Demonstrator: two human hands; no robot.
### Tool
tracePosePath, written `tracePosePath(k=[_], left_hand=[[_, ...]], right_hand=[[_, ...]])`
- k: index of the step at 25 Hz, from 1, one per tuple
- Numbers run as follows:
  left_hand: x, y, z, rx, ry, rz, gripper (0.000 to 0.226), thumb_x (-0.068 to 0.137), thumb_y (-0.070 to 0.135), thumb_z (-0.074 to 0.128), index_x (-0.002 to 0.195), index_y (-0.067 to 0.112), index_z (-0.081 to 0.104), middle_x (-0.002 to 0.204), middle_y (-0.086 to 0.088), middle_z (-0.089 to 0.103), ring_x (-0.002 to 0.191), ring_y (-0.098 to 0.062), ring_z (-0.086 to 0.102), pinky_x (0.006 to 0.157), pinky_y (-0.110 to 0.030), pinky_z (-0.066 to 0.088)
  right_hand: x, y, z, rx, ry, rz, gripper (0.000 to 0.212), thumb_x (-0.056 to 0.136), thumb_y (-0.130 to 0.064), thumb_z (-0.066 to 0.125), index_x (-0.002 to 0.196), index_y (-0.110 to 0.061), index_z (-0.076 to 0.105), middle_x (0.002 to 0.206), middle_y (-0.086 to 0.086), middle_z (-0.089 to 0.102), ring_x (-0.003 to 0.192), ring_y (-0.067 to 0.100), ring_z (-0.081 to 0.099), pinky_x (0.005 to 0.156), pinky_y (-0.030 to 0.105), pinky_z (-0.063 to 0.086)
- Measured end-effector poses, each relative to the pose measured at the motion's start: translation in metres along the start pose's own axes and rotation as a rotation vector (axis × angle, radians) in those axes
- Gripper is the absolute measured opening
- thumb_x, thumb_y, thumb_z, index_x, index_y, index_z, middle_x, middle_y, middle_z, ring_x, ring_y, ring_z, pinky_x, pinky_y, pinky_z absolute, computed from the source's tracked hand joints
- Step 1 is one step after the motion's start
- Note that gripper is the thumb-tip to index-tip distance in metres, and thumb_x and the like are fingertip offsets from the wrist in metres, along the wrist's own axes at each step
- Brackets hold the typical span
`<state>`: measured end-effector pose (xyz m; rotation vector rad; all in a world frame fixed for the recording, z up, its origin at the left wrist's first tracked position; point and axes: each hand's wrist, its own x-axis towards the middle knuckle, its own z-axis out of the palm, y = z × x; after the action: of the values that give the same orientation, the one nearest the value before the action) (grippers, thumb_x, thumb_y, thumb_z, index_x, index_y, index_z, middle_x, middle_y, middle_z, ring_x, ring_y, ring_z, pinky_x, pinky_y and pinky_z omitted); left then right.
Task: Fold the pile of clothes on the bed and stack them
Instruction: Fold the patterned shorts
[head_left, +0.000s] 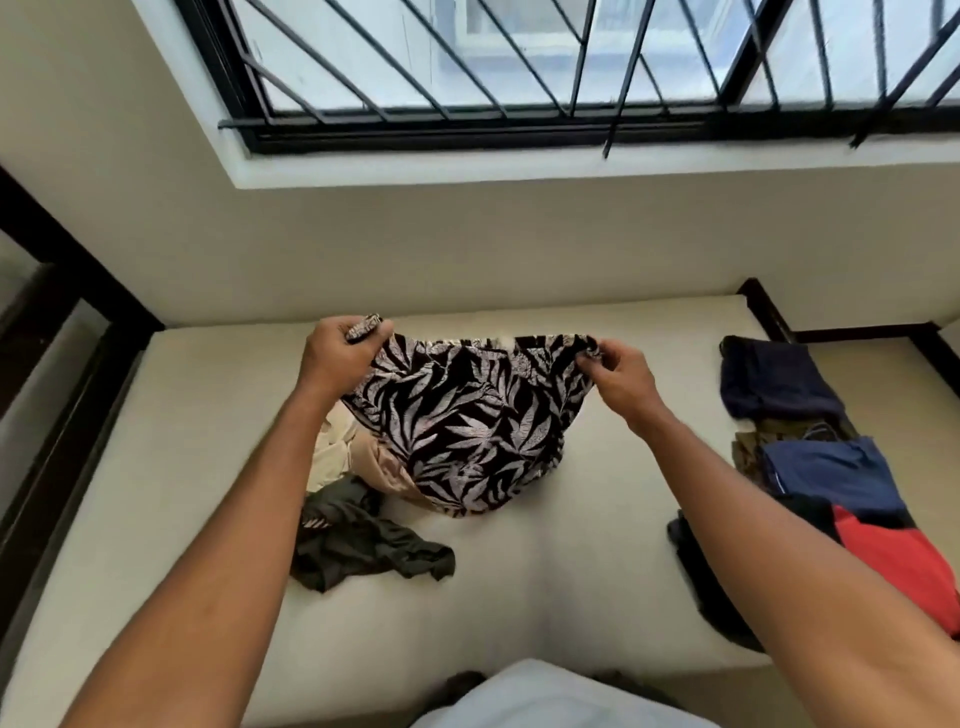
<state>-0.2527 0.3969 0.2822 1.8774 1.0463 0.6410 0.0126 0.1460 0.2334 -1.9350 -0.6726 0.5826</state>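
Over a cream mattress bed (519, 597), the left hand (337, 358) and right hand (618, 376) each pinch a top corner of a black garment with a white leaf print (467, 431), which hangs spread between them. Below it on the left lie a crumpled dark olive garment (358, 551) and beige cloth (332, 457). At the right edge sit folded navy (774, 384), blue (831, 473) and red clothes (893, 561). A barred window (519, 67) fills the far wall.

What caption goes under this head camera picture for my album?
Left hand and right hand hold a leaf-print garment above the bed, beside folded clothes.
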Motion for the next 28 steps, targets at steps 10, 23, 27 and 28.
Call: tracePosePath(k=[10,23,27,28], left_hand=[[0.086,0.211,-0.04,0.122,0.399,0.519,0.049,0.09,0.049,0.068,0.059,0.012,0.061,0.05,0.001,0.044,0.048,-0.007,0.041,0.05,-0.029,0.03],[0.005,0.06,0.044,0.123,-0.355,-0.018,0.046,0.089,0.045,0.071,0.079,0.001,0.066,0.072,-0.004,0.064,0.065,-0.015,0.058,0.065,-0.029,0.046],[-0.081,-0.039,0.096,0.314,-0.528,-0.176,0.032,0.095,0.039,0.065,0.075,0.014,0.065,0.079,0.003,0.067,0.072,-0.011,0.06,0.075,-0.035,0.051],[-0.108,-0.055,0.108,0.346,-0.621,-0.213,0.025,0.097,0.035,0.064,0.082,0.014,0.067,0.084,0.004,0.067,0.078,-0.011,0.061,0.076,-0.03,0.047]], right_hand=[[0.075,-0.222,-0.145,-0.391,0.545,-0.663,0.021,0.105,-0.025,0.05,0.114,-0.013,0.065,0.084,-0.003,0.065,0.074,0.017,0.059,0.064,0.029,0.042],[-0.007,-0.007,-0.12,-0.285,-0.129,-0.052,0.045,0.085,-0.056,0.074,0.074,-0.013,0.065,0.054,-0.011,0.054,0.046,0.001,0.046,0.05,0.024,0.035],[-0.06,0.081,-0.09,-0.545,-0.597,0.24,0.051,0.067,-0.06,0.088,0.071,-0.012,0.07,0.062,-0.007,0.067,0.057,0.012,0.062,0.058,0.025,0.049],[-0.073,0.1,-0.082,-0.638,-0.726,0.294,0.054,0.061,-0.062,0.09,0.078,-0.013,0.074,0.073,-0.005,0.074,0.069,0.015,0.069,0.069,0.029,0.056]])
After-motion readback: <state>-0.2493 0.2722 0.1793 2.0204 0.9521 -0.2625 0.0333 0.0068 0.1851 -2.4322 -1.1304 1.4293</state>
